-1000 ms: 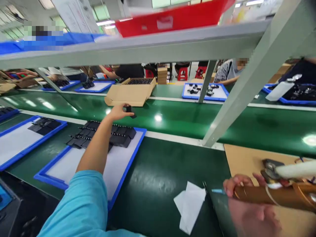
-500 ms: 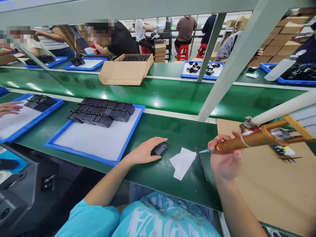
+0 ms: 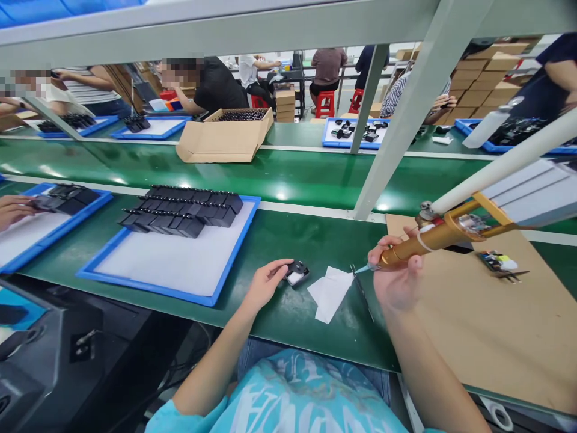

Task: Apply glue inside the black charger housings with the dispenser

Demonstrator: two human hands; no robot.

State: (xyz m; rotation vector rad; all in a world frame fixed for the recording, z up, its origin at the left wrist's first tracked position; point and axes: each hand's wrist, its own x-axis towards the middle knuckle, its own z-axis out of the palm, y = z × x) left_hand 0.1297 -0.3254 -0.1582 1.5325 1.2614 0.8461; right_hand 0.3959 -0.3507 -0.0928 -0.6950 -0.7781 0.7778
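My left hand (image 3: 265, 281) pinches a small black part (image 3: 296, 273) with a pale face, tipped up on the green bench just left of a white paper scrap (image 3: 330, 293). My right hand (image 3: 396, 278) is wrapped round a gold pen-shaped tool (image 3: 435, 236) whose thin tip points left toward the part; a white hose runs off its back end to the upper right. A blue-rimmed white tray (image 3: 175, 264) to the left carries rows of black parts (image 3: 180, 209) at its far end.
A brown cardboard sheet (image 3: 487, 325) covers the bench at right, with a small component (image 3: 498, 263) on it. A grey frame post (image 3: 396, 120) rises ahead. A cardboard box (image 3: 223, 137) sits beyond the green conveyor. Another person's hand (image 3: 13, 207) rests on the left tray. Several people work opposite.
My left hand brought a black part from the far end of the tray to the bench beside the paper and tipped it up. The tool tip has moved in toward it.
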